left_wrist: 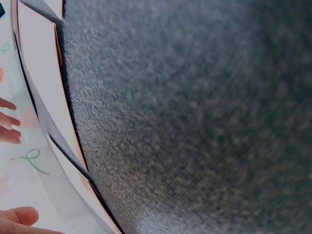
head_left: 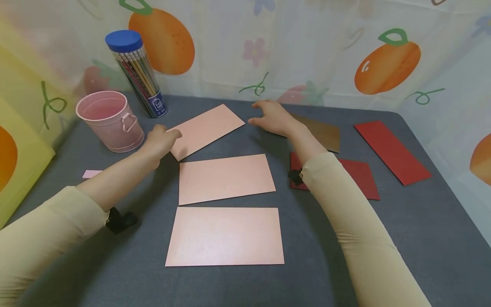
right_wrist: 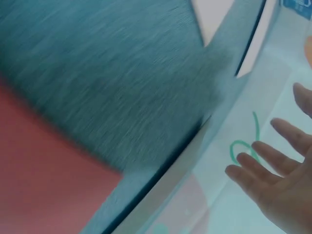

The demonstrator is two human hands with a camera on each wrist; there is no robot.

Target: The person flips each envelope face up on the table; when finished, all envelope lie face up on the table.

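Cream-sleeved left hand [head_left: 158,142] is held, fingers spread, at the left end of the far pink card [head_left: 210,131]; contact can't be told. Right hand [head_left: 277,118] is held spread between that card and the brown card [head_left: 323,132]. Two pink cards [head_left: 226,179] are laid nearer, two red cards [head_left: 393,153] at right.

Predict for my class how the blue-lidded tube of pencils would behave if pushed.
The tube stands tall and narrow, so it may tip. Being round, it could roll once down. Packed with pencils, it is probably fairly heavy for its size.
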